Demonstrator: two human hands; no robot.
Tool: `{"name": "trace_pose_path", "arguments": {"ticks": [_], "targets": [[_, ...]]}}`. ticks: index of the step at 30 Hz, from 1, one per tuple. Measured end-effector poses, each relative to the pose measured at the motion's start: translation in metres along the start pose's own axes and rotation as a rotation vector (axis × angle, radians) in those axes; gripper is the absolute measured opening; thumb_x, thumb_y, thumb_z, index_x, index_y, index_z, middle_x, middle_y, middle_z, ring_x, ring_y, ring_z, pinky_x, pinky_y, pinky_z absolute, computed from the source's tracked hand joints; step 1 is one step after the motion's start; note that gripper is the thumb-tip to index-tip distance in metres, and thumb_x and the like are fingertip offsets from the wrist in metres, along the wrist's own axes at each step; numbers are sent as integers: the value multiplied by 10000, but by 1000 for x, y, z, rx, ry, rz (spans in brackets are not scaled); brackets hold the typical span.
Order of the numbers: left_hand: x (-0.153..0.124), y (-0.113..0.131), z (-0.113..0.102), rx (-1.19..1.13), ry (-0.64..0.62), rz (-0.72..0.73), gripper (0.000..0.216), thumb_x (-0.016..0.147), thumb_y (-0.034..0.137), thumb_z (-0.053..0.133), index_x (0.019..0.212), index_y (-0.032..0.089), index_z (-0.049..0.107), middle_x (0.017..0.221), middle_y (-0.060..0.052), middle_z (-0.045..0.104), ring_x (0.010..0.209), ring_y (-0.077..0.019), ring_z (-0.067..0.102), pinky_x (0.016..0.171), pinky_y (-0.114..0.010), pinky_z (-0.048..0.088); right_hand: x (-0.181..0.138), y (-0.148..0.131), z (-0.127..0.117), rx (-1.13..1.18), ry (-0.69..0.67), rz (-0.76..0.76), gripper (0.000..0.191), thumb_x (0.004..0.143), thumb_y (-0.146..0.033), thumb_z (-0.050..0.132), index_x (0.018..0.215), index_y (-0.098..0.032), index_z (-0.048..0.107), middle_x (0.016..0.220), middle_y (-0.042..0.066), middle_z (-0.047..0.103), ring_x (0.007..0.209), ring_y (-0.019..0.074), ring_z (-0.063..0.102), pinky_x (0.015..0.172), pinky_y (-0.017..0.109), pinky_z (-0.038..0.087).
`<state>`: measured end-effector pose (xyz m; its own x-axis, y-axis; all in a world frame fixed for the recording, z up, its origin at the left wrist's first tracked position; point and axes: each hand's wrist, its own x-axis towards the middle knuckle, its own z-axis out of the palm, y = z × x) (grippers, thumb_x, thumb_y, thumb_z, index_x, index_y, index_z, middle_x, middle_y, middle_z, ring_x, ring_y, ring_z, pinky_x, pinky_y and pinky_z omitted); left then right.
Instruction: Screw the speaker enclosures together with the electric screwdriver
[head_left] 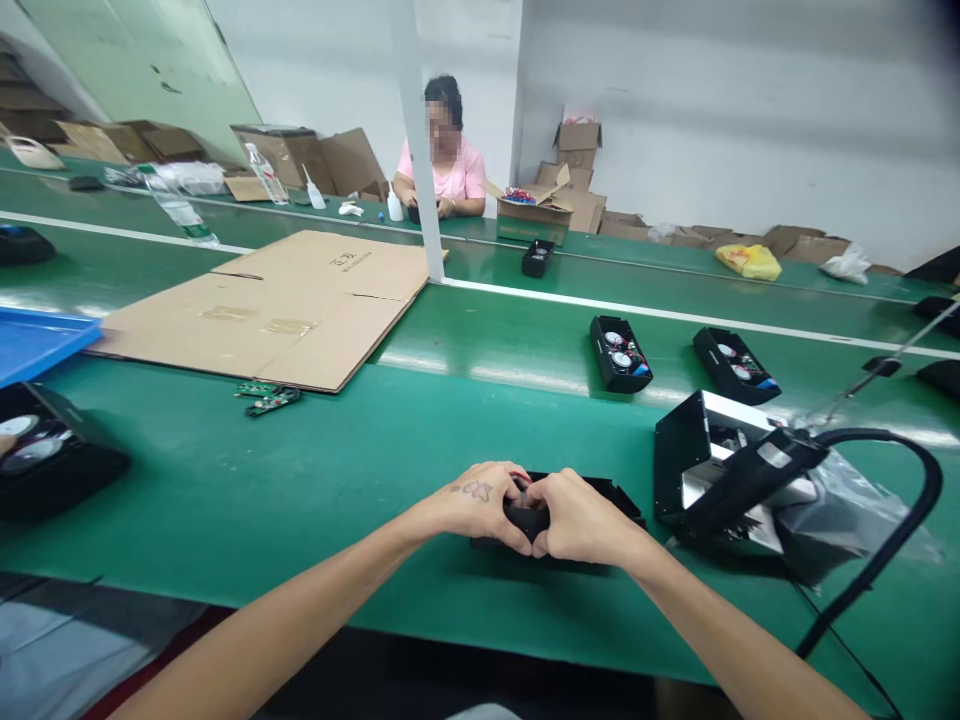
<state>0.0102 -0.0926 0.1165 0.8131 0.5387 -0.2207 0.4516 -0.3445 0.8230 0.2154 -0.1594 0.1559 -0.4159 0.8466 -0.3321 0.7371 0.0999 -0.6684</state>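
In front of me on the green bench lies a black speaker housing (611, 495), its near side partly covered by my hands. My left hand (484, 505) and my right hand (581, 515) meet over it, fingers curled and fingertips nearly touching. Between them they grip a black rounded part (527, 518), with a bit of red wire showing just above. Most of that part is hidden by the fingers, so its exact kind cannot be made out. To the right of my right hand stands a black-and-silver machine (682, 465).
Two open black housings with white round parts (621, 355) (736, 365) lie on the far green belt. A flattened cardboard sheet (300, 300) and small circuit boards (268, 397) are at left. A black flexible tube (930, 500) arches at right. Across the bench sits a co-worker in pink (459, 178).
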Motion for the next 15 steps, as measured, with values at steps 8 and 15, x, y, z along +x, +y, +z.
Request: {"name": "trace_pose_path", "arguments": {"ticks": [8,15], "targets": [[3,1,-2,-38,-12,45,598,757,608,919,493,217,552,842,-1,751,1166,-274,729,768,-296,462,-3,-7,9,-90,77,44,112,728,-100,756,730,-210,739,657,-6,656,607,166,549,577,319,274],[-4,2,2,46,5,60,436,793,508,971,608,206,716,1212,-12,791,1205,-291,739,893,-325,522,-20,-1,23,-206,117,5,370,807,-107,776,1158,-201,846,984,103,808,936,286,749,788,341,504]]}}
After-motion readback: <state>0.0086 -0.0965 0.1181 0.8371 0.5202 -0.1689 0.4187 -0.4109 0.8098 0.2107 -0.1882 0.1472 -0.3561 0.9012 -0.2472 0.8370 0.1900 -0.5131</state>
